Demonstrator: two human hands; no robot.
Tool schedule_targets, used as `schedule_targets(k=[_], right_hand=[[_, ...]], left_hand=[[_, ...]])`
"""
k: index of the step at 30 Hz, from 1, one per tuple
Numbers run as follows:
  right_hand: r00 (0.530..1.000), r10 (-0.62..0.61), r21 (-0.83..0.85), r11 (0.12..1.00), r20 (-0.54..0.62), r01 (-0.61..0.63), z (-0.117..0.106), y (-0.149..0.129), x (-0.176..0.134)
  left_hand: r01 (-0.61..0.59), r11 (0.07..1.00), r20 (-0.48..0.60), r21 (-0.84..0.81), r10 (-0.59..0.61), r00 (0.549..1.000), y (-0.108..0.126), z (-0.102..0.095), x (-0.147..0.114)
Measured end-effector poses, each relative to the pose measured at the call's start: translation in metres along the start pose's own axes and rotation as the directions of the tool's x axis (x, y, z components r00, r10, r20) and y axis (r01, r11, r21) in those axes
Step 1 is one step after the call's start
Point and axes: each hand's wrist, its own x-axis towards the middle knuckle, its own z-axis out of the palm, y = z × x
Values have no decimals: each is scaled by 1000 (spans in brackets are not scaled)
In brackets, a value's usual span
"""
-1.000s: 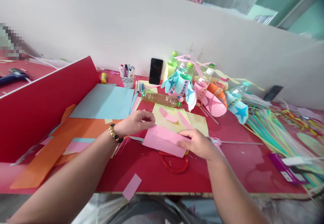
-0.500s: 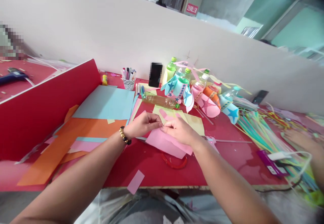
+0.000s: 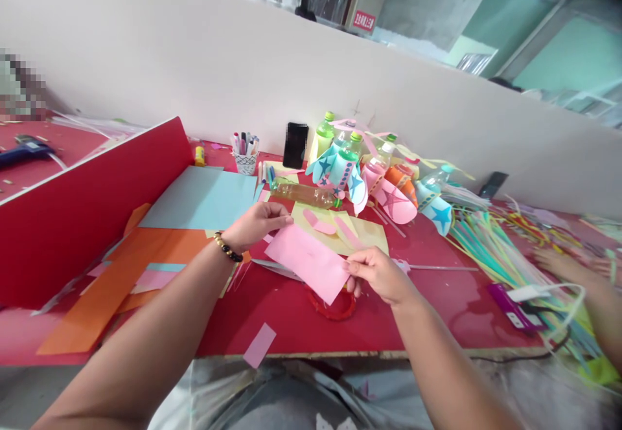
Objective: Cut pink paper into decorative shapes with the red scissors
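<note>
A rectangular sheet of pink paper point(image 3: 308, 256) is stretched between my two hands above the red table. My left hand point(image 3: 257, 224) pinches its upper left corner. My right hand point(image 3: 373, 273) grips the right end, thumb on top and fingers underneath. Below the sheet lie scissors with red handles point(image 3: 335, 307), their blades partly covered by the paper. Behind it, pink paper cutouts point(image 3: 319, 221) rest on pale yellow paper point(image 3: 374, 236). A small pink paper piece point(image 3: 260, 346) lies at the table's front edge.
A plastic bottle point(image 3: 304, 192) lies on its side; decorated bottles point(image 3: 350, 164) stand behind it. Blue sheets point(image 3: 204, 197) and orange paper point(image 3: 102, 300) lie left, beside a red panel point(image 3: 92, 216). Coloured strips point(image 3: 495, 248) and a purple power strip point(image 3: 515, 307) are right, near another person's arm point(image 3: 593, 287).
My hands have moved apart, the right one rightward and down. The pink paper, bunched under both hands before, is now spread flat between them.
</note>
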Motion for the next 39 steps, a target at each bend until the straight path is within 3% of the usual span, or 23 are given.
schedule_targets(k=[2,4,9,12,15,18,22,24,27,32,34,36,39], right_hand=[[999,-21,73,997,-40,24,1,0,-3],[992,-53,166,984,-113,71,4,0,-4],[935,-134,253,941,-329,224,26,5,6],[909,-159,206,946,-384,252,44,9,16],[931,-187,72,973,-314,219,53,12,20],[934,-252,-231,953,-252,195,49,17,16],[903,-383,-703,696,-192,145,36,25,5],[930,-357,-785,599,-84,158,33,27,-1],[960,-272,-826,524,67,206,33,27,-7],[979,-181,-876,454,89,163,31,27,-12],[987,-159,-878,467,38,109,24,29,-19],[989,-142,-844,535,-43,40,16,31,-30],[985,-81,-636,771,-149,-33,5,43,-53]], left_hand=[[22,984,-105,-175,-41,994,-3,3,2],[39,935,-138,-354,-93,986,-5,6,4],[196,808,143,-555,-139,980,-12,32,3],[153,804,160,-575,-73,984,-16,56,-2],[72,812,41,-579,-60,997,-17,68,-4],[47,770,-75,-636,-122,990,-17,64,-1],[18,708,-177,-706,-202,963,-19,48,6],[11,703,-188,-711,-204,961,-20,43,8],[-5,694,-194,-720,-194,961,-21,41,9],[-27,686,-207,-727,-181,962,-19,40,9],[-44,681,-218,-731,-173,960,-17,38,8],[-52,675,-233,-736,-180,955,-15,36,8],[-58,663,-262,-746,-212,941,-11,34,7]])
